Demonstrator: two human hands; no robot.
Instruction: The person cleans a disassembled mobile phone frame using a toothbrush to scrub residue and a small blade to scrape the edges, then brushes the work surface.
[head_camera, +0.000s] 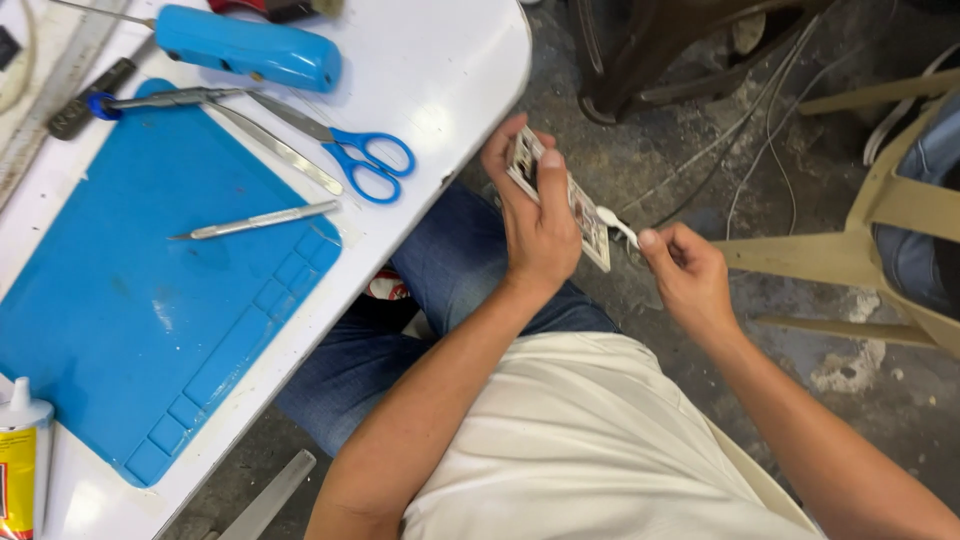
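Observation:
My left hand grips a small flat rectangular device with its inner parts showing, held edge-on above my lap to the right of the white table. My right hand pinches a thin white tool whose tip touches the device's right edge. Both hands are off the table, over my blue jeans.
On the table lies a blue work mat with a metal pick on it. Blue-handled scissors, tweezers, a blue handheld tool and a glue bottle sit around it. Beige chair legs and cables lie on the concrete floor at right.

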